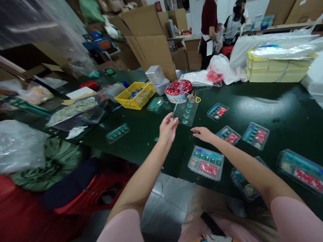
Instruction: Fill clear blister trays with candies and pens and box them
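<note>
My left hand (168, 128) pinches the left edge of a clear plastic tray (192, 118), tilted up above the dark table. Several green square pieces (188, 106) sit in a row in this tray. My right hand (203, 134) is just right of and below the tray, apart from it, with its fingers stretched out and nothing in them. Around my right forearm lie several filled clear cases, among them a near case (206, 162) and a right case (255, 135), each with a blue stick, green squares and a red patterned packet.
Behind the held tray stands a round tub (174, 98) of red packets. A yellow basket (136, 96) with blue items and stacked clear trays (157, 79) are beside it. Another tray of green squares (117, 133) lies left. Two people work at the back.
</note>
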{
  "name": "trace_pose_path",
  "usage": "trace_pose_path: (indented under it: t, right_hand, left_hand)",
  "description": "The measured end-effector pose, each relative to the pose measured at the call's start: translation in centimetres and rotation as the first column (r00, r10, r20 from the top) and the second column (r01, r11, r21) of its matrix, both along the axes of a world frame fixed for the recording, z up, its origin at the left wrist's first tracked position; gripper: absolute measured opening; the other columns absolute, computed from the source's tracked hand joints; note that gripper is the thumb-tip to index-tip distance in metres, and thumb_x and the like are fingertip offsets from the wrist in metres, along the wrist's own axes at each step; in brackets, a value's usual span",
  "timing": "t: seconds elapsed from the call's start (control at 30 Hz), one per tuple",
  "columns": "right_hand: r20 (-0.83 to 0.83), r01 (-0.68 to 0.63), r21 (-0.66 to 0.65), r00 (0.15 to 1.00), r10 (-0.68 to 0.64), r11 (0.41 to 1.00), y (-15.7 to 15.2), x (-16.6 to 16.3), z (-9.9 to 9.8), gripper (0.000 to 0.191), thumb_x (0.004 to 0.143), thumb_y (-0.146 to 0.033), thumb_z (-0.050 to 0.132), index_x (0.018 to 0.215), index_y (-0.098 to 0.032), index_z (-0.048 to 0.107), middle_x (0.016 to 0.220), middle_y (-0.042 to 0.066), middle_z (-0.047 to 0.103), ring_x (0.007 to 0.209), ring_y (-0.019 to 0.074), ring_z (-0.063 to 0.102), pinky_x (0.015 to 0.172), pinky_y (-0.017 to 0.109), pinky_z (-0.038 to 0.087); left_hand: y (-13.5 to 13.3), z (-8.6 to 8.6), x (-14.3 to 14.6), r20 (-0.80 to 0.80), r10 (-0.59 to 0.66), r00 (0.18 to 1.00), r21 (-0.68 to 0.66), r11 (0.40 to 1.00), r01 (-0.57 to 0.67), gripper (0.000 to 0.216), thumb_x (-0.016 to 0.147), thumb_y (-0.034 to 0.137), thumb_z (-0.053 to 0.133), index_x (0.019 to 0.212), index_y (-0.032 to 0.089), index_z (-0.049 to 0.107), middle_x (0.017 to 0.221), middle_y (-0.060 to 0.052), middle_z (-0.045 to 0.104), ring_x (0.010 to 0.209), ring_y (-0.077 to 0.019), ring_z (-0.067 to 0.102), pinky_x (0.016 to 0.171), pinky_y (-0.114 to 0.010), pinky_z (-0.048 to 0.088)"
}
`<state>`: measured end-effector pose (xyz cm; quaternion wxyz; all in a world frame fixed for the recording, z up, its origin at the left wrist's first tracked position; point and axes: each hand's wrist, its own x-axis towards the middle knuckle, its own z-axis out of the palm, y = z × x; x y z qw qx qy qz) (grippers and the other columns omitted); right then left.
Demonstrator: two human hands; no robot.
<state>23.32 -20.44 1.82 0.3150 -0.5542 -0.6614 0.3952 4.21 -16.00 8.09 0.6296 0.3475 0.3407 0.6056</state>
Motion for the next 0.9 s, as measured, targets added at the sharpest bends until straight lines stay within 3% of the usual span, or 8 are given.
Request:
trace_pose_path:
  t: [0.1,0.17,0.23,0.33,0.5,0.7,0.8,0.9]
  right_hand:
    - [0.054,0.048,0.009,0.997,-0.048,0.999,-0.1,-0.1,0.6,0.008,0.080,-0.025,0.066,0.084,-0.021,0.071,0.078,0.003,0.070,0.078,0.0189,0.065,0.079,0.033,0.048]
    - [0.004,0.078,0.011,0.997,-0.078,0.997,-0.1,0.0,0.9,0.017,0.076,-0.031,0.070,0.090,-0.021,0.072,0.086,0.005,0.070,0.088,0.0217,0.065,0.085,0.037,0.047]
    - [-0.196,0.148,-0.007,0.970,-0.146,0.989,-0.1,0.1,1.2,0.042,0.072,-0.032,0.074,0.113,-0.023,0.066,0.105,0.007,0.069,0.100,0.0224,0.063,0.091,0.038,0.046]
    - [-0.542,0.262,-0.092,0.796,-0.270,0.961,0.2,0.3,1.9,0.060,0.074,-0.039,0.071,0.129,-0.025,0.054,0.115,0.007,0.065,0.101,0.0195,0.062,0.087,0.035,0.047]
    - [-0.707,0.386,-0.192,0.584,-0.399,0.903,1.1,0.8,3.1,0.036,0.073,-0.050,0.069,0.098,-0.024,0.063,0.083,-0.001,0.066,0.075,0.0117,0.060,0.068,0.025,0.045]
    - [-0.777,0.360,-0.229,0.492,-0.392,0.904,0.9,2.4,2.9,0.038,0.068,-0.053,0.073,0.087,-0.024,0.057,0.068,-0.006,0.056,0.067,0.0082,0.056,0.063,0.020,0.042]
    - [-0.796,0.330,-0.284,0.443,-0.413,0.900,0.6,2.8,2.8,0.039,0.067,-0.053,0.075,0.086,-0.025,0.055,0.068,-0.007,0.054,0.067,0.0084,0.056,0.063,0.020,0.043]
    - [-0.826,0.292,-0.315,0.384,-0.413,0.903,0.3,2.6,3.0,0.038,0.068,-0.050,0.076,0.084,-0.025,0.053,0.071,-0.006,0.055,0.070,0.0087,0.058,0.061,0.019,0.043]
  left_hand:
    - [0.1,0.0,0.6,0.038,0.003,0.999,-0.012,1.000,-0.002,0.037,0.060,0.005,0.076,0.092,0.021,0.069,0.069,0.005,0.053,0.081,-0.0095,0.064,0.087,-0.025,0.050]
    - [0.2,0.1,1.0,0.053,-0.001,0.999,-0.006,1.000,0.001,0.036,0.060,0.005,0.076,0.092,0.021,0.069,0.069,0.005,0.054,0.082,-0.0098,0.064,0.088,-0.025,0.050]
    - [0.3,0.1,1.3,0.062,-0.002,0.998,0.000,1.000,0.002,0.036,0.060,0.005,0.076,0.092,0.021,0.069,0.069,0.005,0.054,0.082,-0.0100,0.064,0.087,-0.025,0.050]
    - [0.2,0.1,1.9,0.067,-0.014,0.998,0.003,1.000,0.013,0.038,0.059,0.006,0.078,0.093,0.020,0.069,0.070,0.005,0.054,0.082,-0.0099,0.064,0.087,-0.024,0.051]
    - [-0.1,-0.3,2.8,0.028,-0.083,0.996,-0.007,0.997,0.083,0.042,0.058,0.009,0.079,0.095,0.022,0.065,0.069,0.007,0.054,0.081,-0.0091,0.065,0.083,-0.023,0.051]
    - [-0.2,-0.5,3.7,-0.150,-0.265,0.952,-0.086,0.963,0.255,0.044,0.060,0.017,0.082,0.099,0.021,0.062,0.081,0.003,0.065,0.071,-0.0094,0.065,0.062,-0.019,0.047]
    - [-0.7,-0.5,4.4,-0.221,-0.300,0.928,-0.053,0.954,0.296,0.042,0.062,0.022,0.082,0.099,0.019,0.063,0.096,-0.004,0.070,0.077,-0.0115,0.067,0.066,-0.021,0.048]
    - [-1.3,-0.4,5.0,-0.163,-0.325,0.932,-0.016,0.945,0.326,0.036,0.071,0.035,0.076,0.102,0.019,0.066,0.111,-0.010,0.069,0.093,-0.0175,0.067,0.080,-0.028,0.051]
